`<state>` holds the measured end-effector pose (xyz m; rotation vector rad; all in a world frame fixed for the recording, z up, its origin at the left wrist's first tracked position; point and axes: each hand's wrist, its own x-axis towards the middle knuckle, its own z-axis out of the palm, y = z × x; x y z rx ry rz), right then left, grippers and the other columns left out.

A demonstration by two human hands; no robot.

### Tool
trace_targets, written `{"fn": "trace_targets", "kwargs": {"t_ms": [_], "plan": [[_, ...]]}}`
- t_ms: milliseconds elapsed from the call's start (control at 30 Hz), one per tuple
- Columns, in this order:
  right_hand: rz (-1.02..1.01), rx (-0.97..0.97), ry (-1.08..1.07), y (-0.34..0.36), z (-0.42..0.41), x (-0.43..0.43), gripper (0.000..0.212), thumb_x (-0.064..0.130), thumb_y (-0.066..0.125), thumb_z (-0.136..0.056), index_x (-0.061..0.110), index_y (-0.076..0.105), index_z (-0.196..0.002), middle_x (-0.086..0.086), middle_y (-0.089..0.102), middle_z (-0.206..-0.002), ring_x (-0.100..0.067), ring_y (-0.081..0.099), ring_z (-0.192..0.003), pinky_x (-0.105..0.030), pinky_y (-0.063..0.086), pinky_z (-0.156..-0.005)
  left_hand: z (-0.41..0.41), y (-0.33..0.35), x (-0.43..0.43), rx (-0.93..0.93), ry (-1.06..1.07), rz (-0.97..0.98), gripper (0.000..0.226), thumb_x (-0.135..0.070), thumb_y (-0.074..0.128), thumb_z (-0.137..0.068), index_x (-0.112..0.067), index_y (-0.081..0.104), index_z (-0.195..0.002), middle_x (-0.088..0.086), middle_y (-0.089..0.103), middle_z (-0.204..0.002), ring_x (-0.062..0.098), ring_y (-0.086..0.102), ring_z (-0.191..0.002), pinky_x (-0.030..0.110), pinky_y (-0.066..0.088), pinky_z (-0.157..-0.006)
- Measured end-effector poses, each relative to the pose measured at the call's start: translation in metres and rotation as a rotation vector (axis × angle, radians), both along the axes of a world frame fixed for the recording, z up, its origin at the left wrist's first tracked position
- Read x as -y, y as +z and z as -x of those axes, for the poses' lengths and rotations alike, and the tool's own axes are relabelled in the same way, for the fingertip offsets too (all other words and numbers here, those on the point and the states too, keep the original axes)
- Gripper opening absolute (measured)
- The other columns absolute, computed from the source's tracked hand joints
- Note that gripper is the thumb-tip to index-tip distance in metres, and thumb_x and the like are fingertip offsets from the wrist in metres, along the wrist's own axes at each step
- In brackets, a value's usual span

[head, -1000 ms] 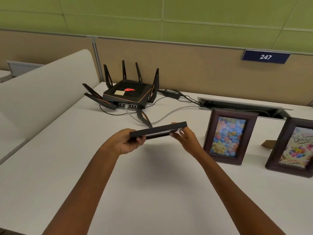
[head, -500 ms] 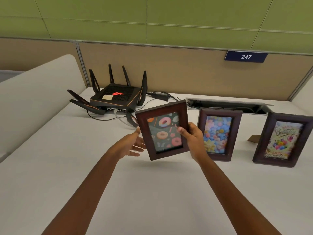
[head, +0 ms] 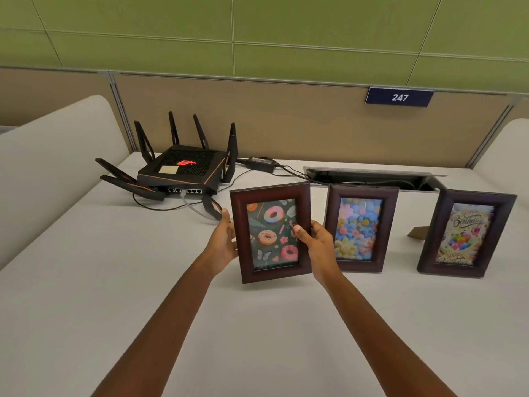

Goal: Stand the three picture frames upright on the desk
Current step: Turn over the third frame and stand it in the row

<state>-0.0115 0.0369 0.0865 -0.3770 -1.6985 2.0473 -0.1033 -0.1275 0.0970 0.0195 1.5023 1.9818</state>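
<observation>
Three dark wooden picture frames are on the white desk (head: 86, 282). The doughnut frame (head: 270, 233) is upright in the middle, its picture towards me. My left hand (head: 224, 242) grips its left edge and my right hand (head: 316, 247) grips its right edge, thumb on the glass. I cannot tell whether its bottom edge touches the desk. To its right the flower frame (head: 360, 227) stands upright. At the far right stands the birthday frame (head: 466, 233), its brown prop showing behind it.
A black router (head: 183, 170) with several antennas sits at the back left, with cables and a power brick (head: 262, 162) leading to a cable slot (head: 372, 176) along the partition. Padded dividers flank the desk. A sign reads 247.
The doughnut frame, held flat and edge-on a second ago, has been turned upright to face me and lowered. My left hand, briefly off it, now grips its left edge.
</observation>
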Motion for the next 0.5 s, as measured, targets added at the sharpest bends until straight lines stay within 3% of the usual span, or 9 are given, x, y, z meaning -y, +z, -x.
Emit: {"fn": "trace_targets", "kwargs": {"t_ms": [100, 233, 367, 500], "plan": [[-0.001, 0.01, -0.011, -0.003, 0.006, 0.001, 0.013, 0.009, 0.056, -0.085, 0.012, 0.058, -0.097, -0.009, 0.063, -0.1, -0.013, 0.062, -0.085, -0.02, 0.057, -0.07, 0.006, -0.003, -0.006, 0.035, 0.004, -0.091, 0.061, -0.058, 0.016, -0.091, -0.02, 0.058, -0.113, 0.01, 0.056, -0.129, 0.029, 0.053, -0.117, 0.047, 0.04, -0.101], [0.017, 0.021, -0.042, -0.006, 0.014, 0.0, 0.011, 0.009, 0.056, -0.085, 0.012, 0.057, -0.096, -0.009, 0.063, -0.1, -0.011, 0.062, -0.084, -0.016, 0.055, -0.065, 0.015, -0.005, -0.015, 0.022, 0.036, -0.101, 0.063, -0.059, 0.014, -0.09, -0.023, 0.066, -0.092, 0.01, 0.058, -0.123, 0.025, 0.059, -0.101, 0.044, 0.041, -0.096], [0.043, 0.051, -0.058, -0.009, 0.022, -0.002, 0.009, 0.013, 0.056, -0.086, 0.016, 0.057, -0.095, -0.005, 0.063, -0.098, -0.012, 0.061, -0.086, -0.02, 0.054, -0.07, 0.027, -0.008, -0.02, 0.039, 0.017, -0.07, 0.067, -0.062, 0.013, -0.088, -0.02, 0.061, -0.107, 0.013, 0.055, -0.131, 0.028, 0.055, -0.11, 0.046, 0.039, -0.102], [0.061, 0.075, -0.072, -0.012, 0.031, -0.006, 0.008, 0.015, 0.056, -0.085, 0.023, 0.058, -0.087, -0.002, 0.065, -0.094, -0.01, 0.062, -0.085, -0.019, 0.054, -0.068, 0.039, -0.011, -0.023, 0.077, 0.035, -0.056, 0.071, -0.064, 0.015, -0.087, -0.015, 0.062, -0.107, 0.015, 0.057, -0.128, 0.028, 0.059, -0.101, 0.044, 0.043, -0.092]]}}
